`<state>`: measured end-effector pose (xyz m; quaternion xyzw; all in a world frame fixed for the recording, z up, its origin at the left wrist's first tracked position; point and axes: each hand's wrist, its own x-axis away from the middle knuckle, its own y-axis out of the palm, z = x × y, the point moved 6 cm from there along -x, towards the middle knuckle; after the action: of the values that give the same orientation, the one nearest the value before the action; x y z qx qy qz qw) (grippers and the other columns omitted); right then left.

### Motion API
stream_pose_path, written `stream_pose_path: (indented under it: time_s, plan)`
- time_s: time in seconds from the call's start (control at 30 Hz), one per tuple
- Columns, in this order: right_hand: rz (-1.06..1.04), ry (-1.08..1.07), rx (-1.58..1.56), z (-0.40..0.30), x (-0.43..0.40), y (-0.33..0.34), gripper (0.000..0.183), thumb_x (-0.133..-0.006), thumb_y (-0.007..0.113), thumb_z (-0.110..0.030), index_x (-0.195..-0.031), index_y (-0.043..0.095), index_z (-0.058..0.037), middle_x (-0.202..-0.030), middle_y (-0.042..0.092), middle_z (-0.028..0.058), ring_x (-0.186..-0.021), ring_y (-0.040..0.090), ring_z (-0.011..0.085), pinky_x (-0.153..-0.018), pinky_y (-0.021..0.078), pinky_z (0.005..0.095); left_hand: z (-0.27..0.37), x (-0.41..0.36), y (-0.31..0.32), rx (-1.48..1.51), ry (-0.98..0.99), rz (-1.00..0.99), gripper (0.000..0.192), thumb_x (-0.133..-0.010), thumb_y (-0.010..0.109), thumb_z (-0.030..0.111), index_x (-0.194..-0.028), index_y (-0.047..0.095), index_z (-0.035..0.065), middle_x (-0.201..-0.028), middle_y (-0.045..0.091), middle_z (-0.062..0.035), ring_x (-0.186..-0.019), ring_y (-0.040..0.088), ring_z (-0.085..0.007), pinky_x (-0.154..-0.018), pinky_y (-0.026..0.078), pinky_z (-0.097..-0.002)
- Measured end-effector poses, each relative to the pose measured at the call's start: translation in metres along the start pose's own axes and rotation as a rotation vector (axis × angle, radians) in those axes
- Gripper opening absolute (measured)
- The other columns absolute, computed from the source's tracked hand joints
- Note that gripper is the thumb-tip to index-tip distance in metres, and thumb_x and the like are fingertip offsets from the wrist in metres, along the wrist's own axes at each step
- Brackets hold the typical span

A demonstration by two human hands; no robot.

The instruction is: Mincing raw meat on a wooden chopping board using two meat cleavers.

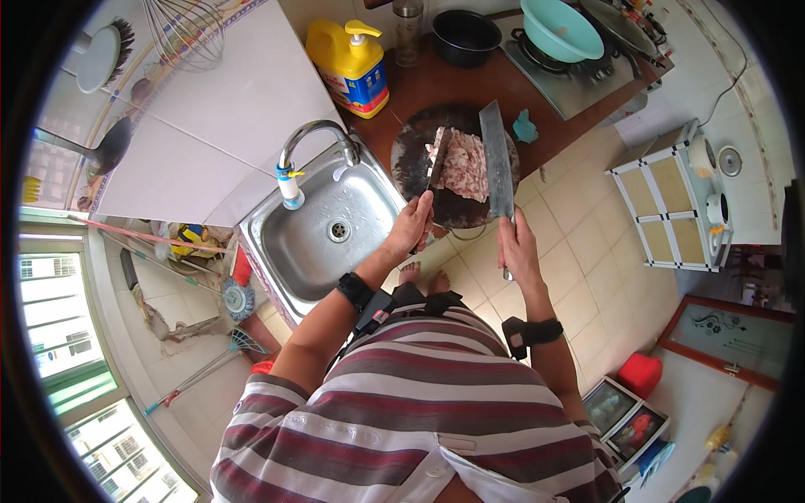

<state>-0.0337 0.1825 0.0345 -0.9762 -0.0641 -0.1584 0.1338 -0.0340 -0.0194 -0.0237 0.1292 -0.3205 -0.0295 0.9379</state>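
Minced meat [466, 165], pale pink with white bits, lies in a flattened heap on a round, dark chopping board [412, 163]. My left hand [410, 227] grips the handle of a knife [442, 154], whose narrow-looking blade stands on edge at the left part of the meat. In my right hand [519, 242] is the metal handle of a cleaver [497, 157]. Its broad grey blade slants along the right side of the heap, with the flat face turned up. Whether either blade touches the board is hard to tell.
Left of the board is a steel sink [302, 251] with a curved faucet [314, 129]. A yellow pump jug [349, 69], a glass jar [408, 38] and a black basin [466, 38] stand behind. A turquoise bowl [560, 31] sits on the gas stove [566, 94]; a crumpled turquoise piece [524, 127] lies right of the board.
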Motion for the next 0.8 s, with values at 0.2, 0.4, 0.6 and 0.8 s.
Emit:
stream_pose_path:
  time_s: [0.2,0.4,0.6,0.8]
  plan:
    - [0.056,0.015,-0.008,0.001,0.002,-0.005,0.034,-0.097,0.041,-0.021,-0.128,0.041,-0.0067,-0.057,0.041,0.0011,-0.037,0.043,0.0098,-0.035,0.0363,0.0272,0.011,0.017,-0.013,0.083,0.092,0.093,0.042,-0.095,0.038,0.05,-0.084,0.042,0.0088,-0.054,0.034,0.003,-0.036,0.029,-0.0074,-0.033,0.026,-0.0236]
    - [0.021,0.006,-0.017,0.006,0.0,-0.004,0.033,-0.097,0.042,-0.021,-0.126,0.042,-0.0063,-0.059,0.042,0.0011,-0.037,0.043,0.0098,-0.035,0.0369,0.0267,0.0,0.01,-0.02,0.023,0.015,0.12,0.044,-0.093,0.04,0.054,-0.084,0.041,0.0105,-0.057,0.034,0.0025,-0.038,0.028,-0.0078,-0.035,0.027,-0.0243]
    - [0.027,0.035,-0.022,0.022,0.0,-0.002,0.032,-0.096,0.043,-0.021,-0.124,0.043,-0.0057,-0.056,0.042,0.0016,-0.037,0.043,0.0107,-0.035,0.0371,0.027,-0.002,0.011,-0.002,0.074,-0.001,0.018,0.045,-0.092,0.04,0.055,-0.084,0.041,0.0104,-0.058,0.035,0.0023,-0.04,0.029,-0.0077,-0.035,0.027,-0.024]
    - [-0.002,0.114,0.095,0.028,-0.006,0.001,0.033,-0.096,0.043,-0.025,-0.124,0.042,-0.0074,-0.055,0.046,0.0048,-0.036,0.045,0.0141,-0.035,0.0375,0.0297,0.006,0.015,0.007,0.081,-0.009,-0.033,0.045,-0.092,0.04,0.054,-0.083,0.042,0.01,-0.058,0.035,0.0018,-0.04,0.029,-0.0079,-0.035,0.027,-0.0239]
